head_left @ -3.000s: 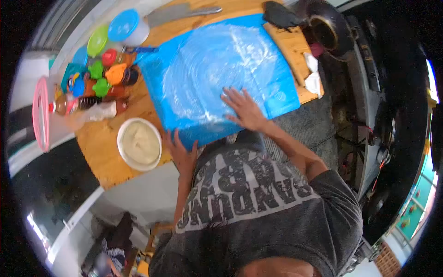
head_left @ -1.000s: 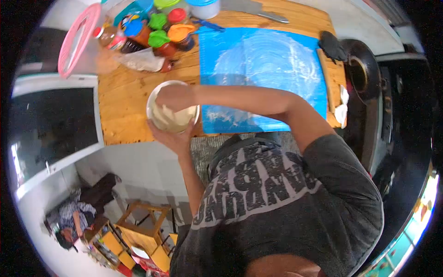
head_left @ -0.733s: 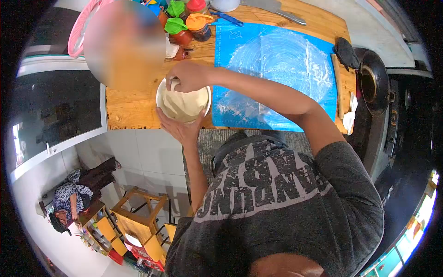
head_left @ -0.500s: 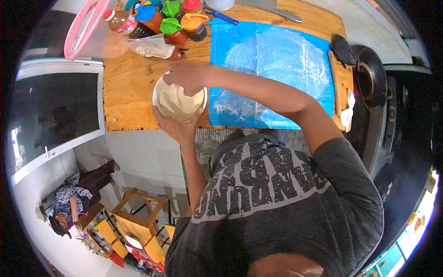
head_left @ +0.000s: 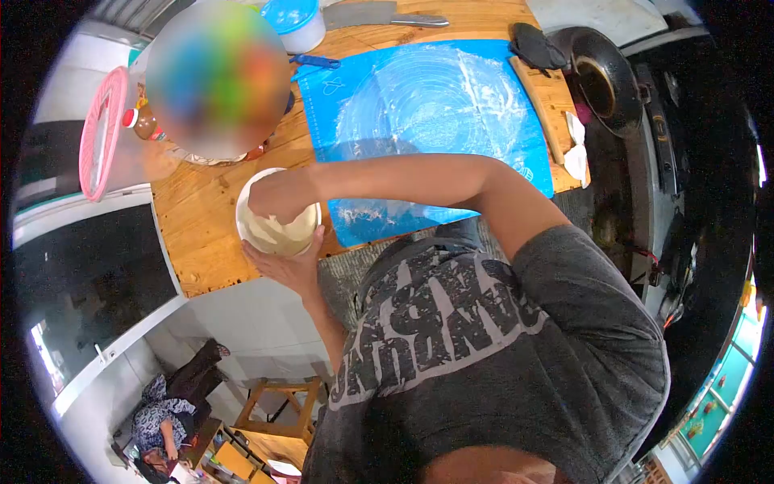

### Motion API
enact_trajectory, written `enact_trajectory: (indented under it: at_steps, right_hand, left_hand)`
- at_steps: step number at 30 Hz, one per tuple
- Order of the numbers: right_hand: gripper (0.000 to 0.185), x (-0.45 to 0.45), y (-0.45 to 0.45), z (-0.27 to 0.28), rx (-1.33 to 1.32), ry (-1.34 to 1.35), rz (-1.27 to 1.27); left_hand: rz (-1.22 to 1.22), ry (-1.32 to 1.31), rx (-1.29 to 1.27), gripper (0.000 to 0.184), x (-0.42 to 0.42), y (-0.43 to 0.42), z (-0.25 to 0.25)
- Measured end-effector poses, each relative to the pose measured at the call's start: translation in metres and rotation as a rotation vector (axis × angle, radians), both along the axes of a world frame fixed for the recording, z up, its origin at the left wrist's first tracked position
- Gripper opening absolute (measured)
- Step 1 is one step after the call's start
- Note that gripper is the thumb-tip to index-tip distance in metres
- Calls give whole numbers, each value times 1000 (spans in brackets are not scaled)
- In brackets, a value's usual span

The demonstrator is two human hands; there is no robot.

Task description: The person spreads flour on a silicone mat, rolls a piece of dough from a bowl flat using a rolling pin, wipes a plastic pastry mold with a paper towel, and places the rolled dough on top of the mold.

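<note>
A white bowl (head_left: 243, 216) of pale dough (head_left: 278, 235) stands on the wooden table near its front edge. My left hand (head_left: 286, 264) is wrapped round the bowl's near side, with the thumb at the right of the rim. Inside the bowl my right hand (head_left: 280, 195) presses down on the dough, its fingers bent and partly hidden. My right forearm crosses over a blue mat (head_left: 330, 145) dusted with white flour, just right of the bowl.
A rolling pin (head_left: 538, 109), a dark cloth (head_left: 536, 47) and a white cloth (head_left: 576, 149) lie right of the mat. Behind are a cleaver (head_left: 363, 14), a lidded tub (head_left: 302, 32) and a bottle (head_left: 147, 125). A wok (head_left: 601, 81) sits at right. Another person (head_left: 161, 419) is seated at lower left.
My right hand has gone lower into the bowl, from above its far rim. The view has turned and shifted, so the table appears tilted. My left hand stays on the bowl.
</note>
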State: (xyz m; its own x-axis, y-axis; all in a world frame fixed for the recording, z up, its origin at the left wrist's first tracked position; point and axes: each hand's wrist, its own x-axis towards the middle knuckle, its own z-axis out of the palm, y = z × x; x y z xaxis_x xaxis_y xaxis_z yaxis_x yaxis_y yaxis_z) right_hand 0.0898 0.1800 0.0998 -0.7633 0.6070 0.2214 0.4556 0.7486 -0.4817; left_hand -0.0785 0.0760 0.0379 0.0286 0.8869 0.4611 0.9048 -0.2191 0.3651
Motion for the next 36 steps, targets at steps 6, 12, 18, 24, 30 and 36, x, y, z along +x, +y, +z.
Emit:
enact_trajectory:
  at_steps: [6,12,18,24,30,36]
  right_hand:
    - [42,15,7,12,-312,244,-117]
    - [52,-8,5,-53,18,-15,-203]
    - [31,-15,8,-40,-30,-139,-84]
    - [37,20,10,10,-271,200,-116]
    - [46,5,11,3,-341,233,-144]
    - [55,-11,-6,-34,10,26,-152]
  left_hand:
    - [-26,-88,-85,144,1,-1,6]
    - [7,-26,-92,144,1,0,1]
    - [41,12,-116,144,2,-2,7]
    - [16,41,-61,142,2,-1,4]
    - [-2,-8,-63,142,1,-1,2]
    - [32,67,-78,140,3,-3,7]
